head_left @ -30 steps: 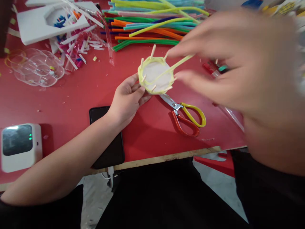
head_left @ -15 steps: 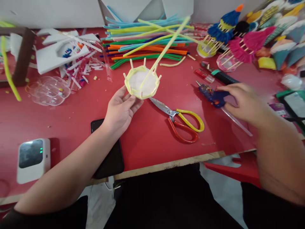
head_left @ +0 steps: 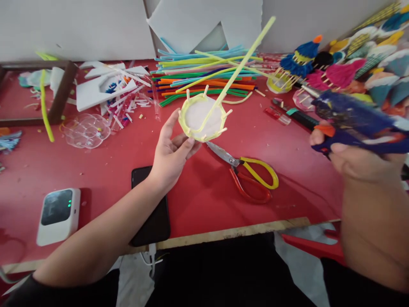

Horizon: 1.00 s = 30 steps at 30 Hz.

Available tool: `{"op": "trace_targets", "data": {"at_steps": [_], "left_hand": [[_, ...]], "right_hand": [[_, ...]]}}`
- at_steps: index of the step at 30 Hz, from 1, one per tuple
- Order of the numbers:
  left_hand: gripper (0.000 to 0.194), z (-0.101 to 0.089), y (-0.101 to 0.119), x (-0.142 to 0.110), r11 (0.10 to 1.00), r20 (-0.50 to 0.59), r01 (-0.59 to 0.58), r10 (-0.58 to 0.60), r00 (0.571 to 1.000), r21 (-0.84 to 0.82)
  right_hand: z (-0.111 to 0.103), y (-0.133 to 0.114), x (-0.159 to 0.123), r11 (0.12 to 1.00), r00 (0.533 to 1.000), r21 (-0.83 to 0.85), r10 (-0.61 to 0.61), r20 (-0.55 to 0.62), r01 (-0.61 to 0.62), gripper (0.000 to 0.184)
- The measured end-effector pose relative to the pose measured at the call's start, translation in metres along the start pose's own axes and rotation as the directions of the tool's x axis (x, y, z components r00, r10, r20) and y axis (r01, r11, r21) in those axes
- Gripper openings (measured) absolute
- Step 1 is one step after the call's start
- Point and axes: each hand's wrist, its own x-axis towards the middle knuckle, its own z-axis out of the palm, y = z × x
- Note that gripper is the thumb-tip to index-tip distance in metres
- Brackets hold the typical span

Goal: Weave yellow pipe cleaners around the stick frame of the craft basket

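My left hand [head_left: 174, 153] grips the near edge of a round white base [head_left: 203, 114] with short pale sticks standing around its rim. A yellow pipe cleaner [head_left: 246, 59] is wound along that rim, and its long loose end slants up to the right. On the right, my right hand [head_left: 354, 157] is closed around a blue hot glue gun [head_left: 358, 123], raised off the table with its nozzle pointing up and left. Scissors [head_left: 244, 168] with one yellow and one red handle lie between my hands, their tip close under the base.
Several coloured pipe cleaners [head_left: 204, 72] lie at the back. Finished pink and blue pieces [head_left: 295, 64] stand back right. A black phone [head_left: 153, 221] lies under my left forearm, beside a white device [head_left: 59, 215]. White foam scraps [head_left: 102, 91] and a clear tray [head_left: 86, 132] are at left.
My right hand has lifted the glue gun from the table, up and to the right. The view has shifted a little; the left hand still holds the base.
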Motion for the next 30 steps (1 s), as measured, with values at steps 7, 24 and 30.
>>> {"op": "trace_targets", "data": {"at_steps": [7, 24, 30], "left_hand": [[0.076, -0.001, -0.001, -0.001, 0.994, 0.076, -0.068, 0.062, 0.995, 0.083], [0.074, 0.008, 0.008, -0.011, 0.958, 0.216, -0.024, -0.04, 0.976, 0.287], [0.072, 0.011, 0.009, -0.012, 0.984, 0.159, 0.072, -0.098, 0.982, 0.164]], "right_hand": [[0.037, -0.056, 0.048, 0.872, 0.985, 0.485, -0.135, 0.11, 0.065, 0.02], [0.058, -0.069, 0.037, 0.945, 0.952, 0.232, -0.268, 0.149, 0.229, 0.022], [0.058, -0.07, 0.039, 0.934, 0.938, 0.207, -0.32, 0.131, 0.29, 0.028]]}}
